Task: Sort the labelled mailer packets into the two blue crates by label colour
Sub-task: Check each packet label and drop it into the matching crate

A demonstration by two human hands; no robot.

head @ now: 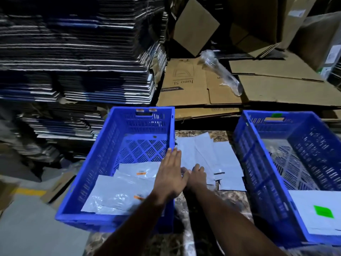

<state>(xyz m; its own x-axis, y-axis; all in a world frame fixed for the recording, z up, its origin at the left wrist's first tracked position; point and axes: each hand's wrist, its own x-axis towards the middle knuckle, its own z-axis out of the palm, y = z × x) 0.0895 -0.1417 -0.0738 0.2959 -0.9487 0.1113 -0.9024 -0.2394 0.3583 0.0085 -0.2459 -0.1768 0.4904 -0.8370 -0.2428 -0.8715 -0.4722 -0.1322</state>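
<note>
Left hand [170,174] fingers straight, holding nothing; right hand [197,175] fingers curl onto packets [227,163].

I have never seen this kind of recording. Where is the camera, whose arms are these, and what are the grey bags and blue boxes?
There is no machine here. One camera sits on a person's head and looks down at their own two bare arms.

The left hand is open, fingers straight, over the edge of the left crate. The right hand reaches onto the unsorted packets, a loose pile of grey mailers between the crates; whether it already grips one I cannot tell.

The left crate holds packets with orange labels. The right crate holds a packet with a green label. Each crate's far rim carries stickers of the matching colour. Behind lie flattened cardboard boxes.
</note>
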